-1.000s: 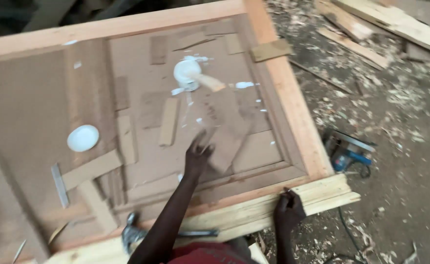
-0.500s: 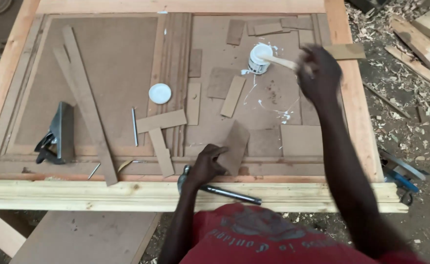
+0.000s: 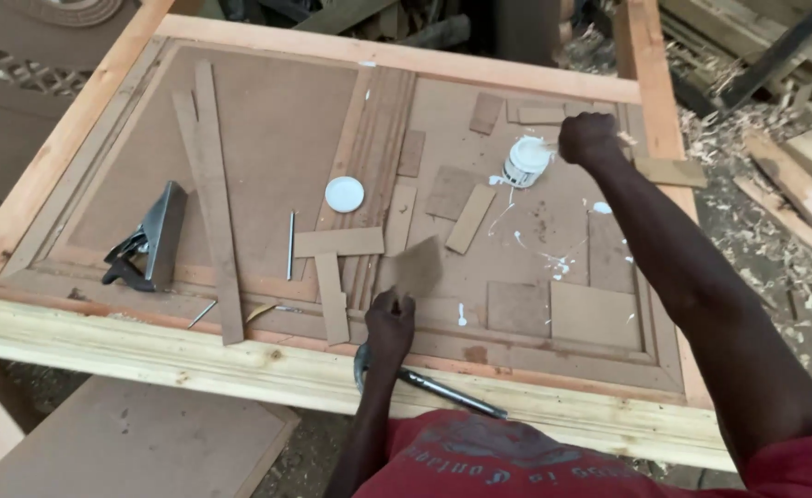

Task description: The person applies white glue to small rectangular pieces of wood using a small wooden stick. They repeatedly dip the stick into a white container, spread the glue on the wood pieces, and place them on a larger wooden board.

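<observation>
- Head view looks down on a small brown board piece (image 3: 418, 266), held up at a tilt above the near middle of the door panel (image 3: 267, 138); the left hand (image 3: 390, 325) grips its lower edge, fingers pinched around it
- right hand (image 3: 588, 138) is stretched to the far right of the panel, fist clenched around a pale stick (image 3: 623, 138) whose tip barely shows; it hangs just beside the white glue pot (image 3: 526, 160), touching or not cannot be told
- white glue streaks (image 3: 539, 251) trail from the pot towards the near side; the pot's round white lid (image 3: 344, 194) lies apart, near the grooved centre strip (image 3: 375, 157)
- flat brown offcuts lie scattered over the panel; a T of two strips (image 3: 337, 244) sits just left of the held piece
- near edge: a metal hammer (image 3: 433, 385) rests on the pale timber frame (image 3: 194, 355), right by the left wrist
- far left: a hand plane (image 3: 152, 240) lies on the panel, beside a long thin batten (image 3: 217, 198); sawdust and shavings (image 3: 793, 267) cover the ground on the right
</observation>
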